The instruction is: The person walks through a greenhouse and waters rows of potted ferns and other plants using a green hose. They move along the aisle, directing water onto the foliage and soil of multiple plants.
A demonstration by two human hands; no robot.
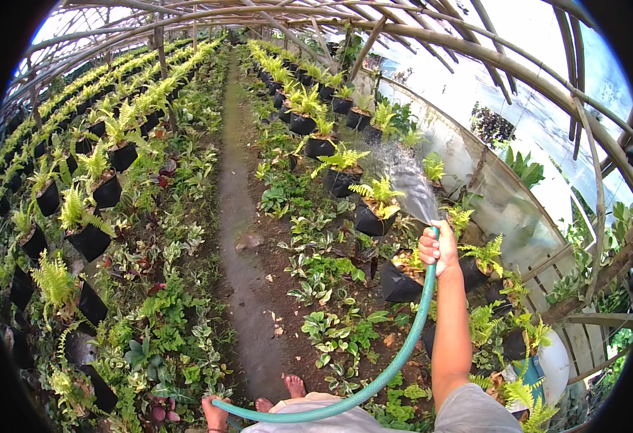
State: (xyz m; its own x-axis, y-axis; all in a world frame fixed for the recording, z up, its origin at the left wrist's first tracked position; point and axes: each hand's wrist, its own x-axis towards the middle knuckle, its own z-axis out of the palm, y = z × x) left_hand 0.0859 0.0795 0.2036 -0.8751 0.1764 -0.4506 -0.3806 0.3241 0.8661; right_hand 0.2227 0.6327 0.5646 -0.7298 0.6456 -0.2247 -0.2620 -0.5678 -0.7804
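My right hand [439, 251] is closed round the end of a green garden hose [405, 351], arm stretched out ahead and to the right. A fan of water [411, 179] sprays from the hose mouth over the potted ferns beyond. Low at the left, my left hand [214, 414] is wrapped round another stretch of the same hose, which bows across in front of my body. Nearest the spray stand a fern in a black grow bag [374, 217] and another black bag [401, 281] just below it.
A narrow dirt path [240, 216] runs ahead from my bare feet [295, 385]. Rows of bagged ferns [89, 234] and low leafy plants [176, 249] line the left. Bamboo poles [475, 52] arch overhead; a plastic sheet wall [507, 206] and a white container [553, 364] stand right.
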